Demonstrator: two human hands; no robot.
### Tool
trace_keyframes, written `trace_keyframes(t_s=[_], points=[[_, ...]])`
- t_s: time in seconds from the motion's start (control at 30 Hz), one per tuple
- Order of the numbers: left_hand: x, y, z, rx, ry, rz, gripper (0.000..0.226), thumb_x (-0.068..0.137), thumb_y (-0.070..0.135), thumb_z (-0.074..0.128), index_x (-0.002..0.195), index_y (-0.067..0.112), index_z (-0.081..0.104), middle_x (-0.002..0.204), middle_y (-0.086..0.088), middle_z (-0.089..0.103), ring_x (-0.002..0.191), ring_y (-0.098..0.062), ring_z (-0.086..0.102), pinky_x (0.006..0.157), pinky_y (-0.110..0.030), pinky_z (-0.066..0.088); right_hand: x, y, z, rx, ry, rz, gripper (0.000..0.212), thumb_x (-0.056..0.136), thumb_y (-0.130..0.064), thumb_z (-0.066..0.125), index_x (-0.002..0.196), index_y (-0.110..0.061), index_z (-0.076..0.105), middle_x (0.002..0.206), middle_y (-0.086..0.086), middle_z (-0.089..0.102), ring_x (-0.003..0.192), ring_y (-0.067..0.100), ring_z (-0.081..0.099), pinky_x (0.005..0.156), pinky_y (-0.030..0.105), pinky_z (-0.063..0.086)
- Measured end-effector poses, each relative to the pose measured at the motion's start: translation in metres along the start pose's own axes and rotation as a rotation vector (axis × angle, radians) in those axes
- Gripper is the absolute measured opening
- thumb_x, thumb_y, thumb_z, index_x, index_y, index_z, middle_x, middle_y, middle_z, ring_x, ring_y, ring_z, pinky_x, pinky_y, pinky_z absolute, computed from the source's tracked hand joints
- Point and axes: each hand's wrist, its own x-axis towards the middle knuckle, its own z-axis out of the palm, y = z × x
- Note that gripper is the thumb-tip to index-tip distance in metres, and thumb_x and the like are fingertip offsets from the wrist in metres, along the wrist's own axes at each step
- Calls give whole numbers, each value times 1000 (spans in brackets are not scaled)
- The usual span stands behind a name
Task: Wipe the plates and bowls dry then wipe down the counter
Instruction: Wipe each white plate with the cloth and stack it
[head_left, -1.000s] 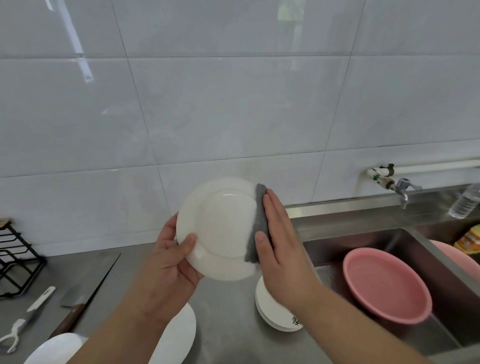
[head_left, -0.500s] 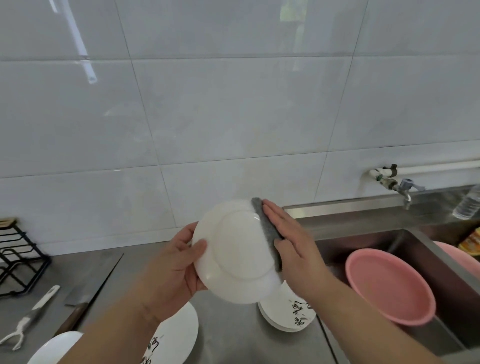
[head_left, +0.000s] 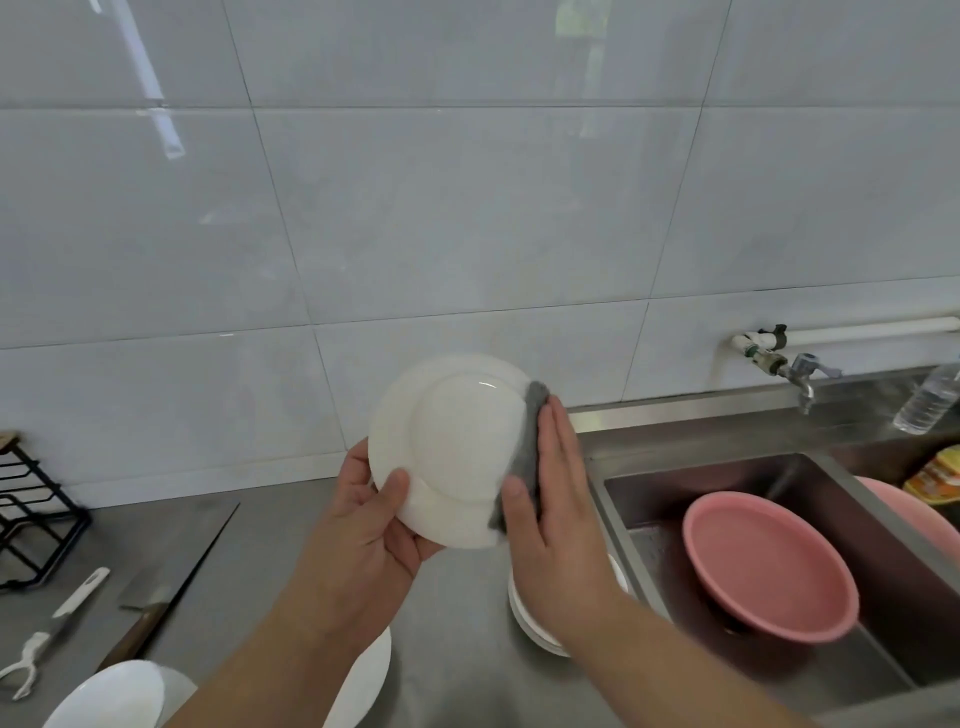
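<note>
Gripping the lower rim of a white plate, the left hand holds it above the counter. The right hand pinches a grey cloth over its right rim. The right forearm partly hides a stack of plates beside the sink, where a pink basin lies.

It was a kitchen: a stainless-steel bench ran into a sunken steel sink under a wall tap, glossy white tiles behind, with stacked plates and a cleaver on the bench and a pink basin in the sink
</note>
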Motion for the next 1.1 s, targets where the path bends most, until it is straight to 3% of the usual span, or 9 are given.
trace_keyframes(t_s=[0.1, 0.2, 0.3, 0.37, 0.5, 0.67, 0.83, 1.03, 1.1], points=[[-2, -5, -5, 34, -20, -36, 52, 94, 3, 60, 142, 18, 45, 142, -8, 63, 125, -30, 64, 86, -51, 61, -28, 2, 13, 146, 44, 33, 71, 104, -29, 48, 166, -24, 13, 173, -17, 4, 159, 4, 5, 128, 39, 22], [0, 7, -15, 138, -26, -98, 52, 83, 15, 62, 135, 13, 51, 134, -17, 65, 106, -36, 72, 80, -53, 61, -4, 11, -1, 296, 104, 58, 66, 93, -8, 51, 158, -14, 40, 167, -14, 33, 155, 4, 25, 126, 32, 24], [8, 29, -21, 277, -58, -210, 59, 87, 36, 60, 141, 12, 54, 135, -20, 65, 105, -40, 70, 79, -55, 60, 38, 12, -28, 347, -19, 55, 63, 83, -2, 48, 144, -11, 60, 154, -12, 54, 147, 2, 41, 124, 29, 31], [9, 34, -21, 302, -71, -270, 60, 85, 29, 64, 142, 13, 55, 136, -20, 64, 106, -39, 69, 72, -54, 61, 52, 13, -38, 267, -130, 32, 62, 82, -3, 46, 140, -15, 64, 150, -14, 56, 145, -1, 43, 124, 27, 30], [2, 22, -23, 230, -31, -214, 51, 87, 8, 72, 135, 14, 56, 134, -19, 65, 102, -34, 71, 67, -51, 63, 27, 18, -23, 88, -123, 31, 63, 92, -12, 45, 155, -20, 47, 161, -20, 38, 151, -5, 28, 126, 23, 21], [-4, 7, -24, 147, 65, -79, 39, 91, 13, 54, 130, 17, 55, 131, -14, 69, 105, -33, 73, 73, -54, 63, -34, 7, 9, 42, -156, 34, 72, 107, -30, 40, 165, -21, -1, 172, -19, -12, 157, -1, -6, 120, 7, 6], [-4, 8, -14, 157, 35, -26, 45, 93, 14, 53, 138, 17, 51, 133, -11, 68, 112, -34, 71, 73, -52, 63, 13, 7, -5, -7, -50, 41, 65, 108, -41, 35, 166, -22, 14, 173, -18, 6, 157, -4, 3, 127, 19, 7], [-6, -8, 2, 79, 48, 43, 46, 96, 10, 56, 140, 19, 48, 138, -7, 65, 123, -33, 66, 77, -51, 62, -22, -14, 16, 182, 11, 110, 68, 109, -37, 40, 165, -31, 0, 169, -28, -11, 155, -7, -6, 121, 9, 11], [-7, -10, 1, 62, 34, 19, 50, 94, 9, 65, 140, 20, 48, 140, -8, 64, 127, -33, 63, 83, -49, 62, -26, -11, 17, 263, 64, 128, 67, 106, -32, 44, 164, -31, 10, 170, -28, 0, 155, -8, 2, 119, 9, 19]])
